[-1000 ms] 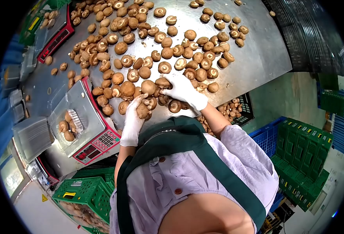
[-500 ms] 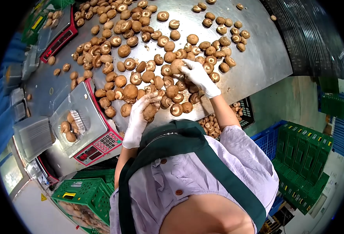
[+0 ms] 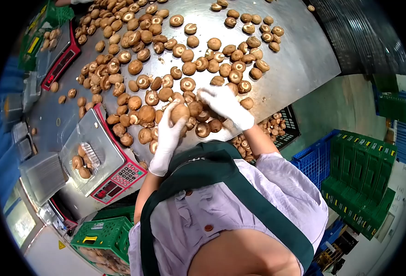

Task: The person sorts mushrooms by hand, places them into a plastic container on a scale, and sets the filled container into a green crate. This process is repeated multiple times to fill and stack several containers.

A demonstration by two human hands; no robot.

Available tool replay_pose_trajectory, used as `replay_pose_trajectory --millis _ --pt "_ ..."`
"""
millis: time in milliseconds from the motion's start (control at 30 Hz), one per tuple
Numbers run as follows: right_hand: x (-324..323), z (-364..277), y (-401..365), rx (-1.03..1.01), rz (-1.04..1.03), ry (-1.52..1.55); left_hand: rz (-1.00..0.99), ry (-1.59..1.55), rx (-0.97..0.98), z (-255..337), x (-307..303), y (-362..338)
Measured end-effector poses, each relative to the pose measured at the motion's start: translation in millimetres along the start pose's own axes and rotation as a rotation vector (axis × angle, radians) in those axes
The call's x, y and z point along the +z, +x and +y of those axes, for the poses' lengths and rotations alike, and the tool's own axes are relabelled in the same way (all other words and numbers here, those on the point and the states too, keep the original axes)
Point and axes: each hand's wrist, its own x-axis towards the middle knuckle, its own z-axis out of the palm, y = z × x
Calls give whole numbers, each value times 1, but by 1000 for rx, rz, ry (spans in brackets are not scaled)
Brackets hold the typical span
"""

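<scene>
My left hand (image 3: 169, 131), in a white glove, has its fingers wrapped round a brown mushroom (image 3: 180, 113) above the pile near the table's front edge. To its right, my right hand (image 3: 223, 105), also gloved, lies over other mushrooms; its fingertips are bent down and what they hold, if anything, is hidden. Many loose mushrooms (image 3: 135, 67) spread over the metal table (image 3: 299, 60), some cap up and some stem up. On the scale (image 3: 102, 152) at the left, a clear plastic tray (image 3: 72, 172) holds several mushrooms.
A second scale (image 3: 61, 62) stands at the upper left. Empty clear trays (image 3: 44, 177) are stacked at the left edge. A crate of mushrooms (image 3: 288, 131) sits below the table's right edge. Green crates (image 3: 362, 165) are at the right. A co-worker's gloved hand (image 3: 79, 1) shows at the top.
The camera view has shifted slightly. My left hand now has a larger mushroom in its fingers. My right hand has moved down, and the mushroom it held up no longer shows in it.
</scene>
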Motion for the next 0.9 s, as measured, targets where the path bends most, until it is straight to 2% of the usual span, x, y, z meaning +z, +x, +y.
replay_pose_trajectory --millis 33,67,100,167,200,233,300,367,433,500,567,633,667,767,833,900 --pt "-8 5 8 -5 93 -220 8 -80 -30 -16 -12 2" --pt "-17 11 16 59 111 -388 -57 -228 -138 -12 -17 -2" --pt "-21 24 24 59 220 -435 -59 -228 -137 -12 -23 -6" --pt "-30 39 39 28 333 -471 -194 -805 -346 -5 -30 -14" --pt "-34 41 45 40 281 -491 -117 -853 -389 4 -26 -18" --pt "-38 42 53 51 231 -510 -118 -852 -388 3 -28 -20" --pt "-25 64 70 -92 260 -591 -306 -830 -292 0 -32 -20" --pt "-12 55 77 -97 242 -592 -267 -795 -297 2 -28 -21" --pt "-3 46 79 -182 267 -633 -292 -560 -334 12 -23 -22" --pt "8 51 81 -365 355 -547 -247 -550 -377 12 -17 -23" --pt "11 51 80 -296 315 -535 -138 -695 -543 7 -17 -23" --pt "7 45 77 -56 251 -438 -167 -693 -551 5 -22 -20" --pt "11 56 76 -68 348 -388 -151 -746 -554 4 -24 -19" --pt "4 56 69 -170 390 -292 -182 -851 -516 -1 -30 -15" --pt "5 51 68 -234 396 -302 -117 -681 -396 6 -25 -14" --pt "10 48 73 -366 376 -451 -89 -689 -390 11 -22 -15"
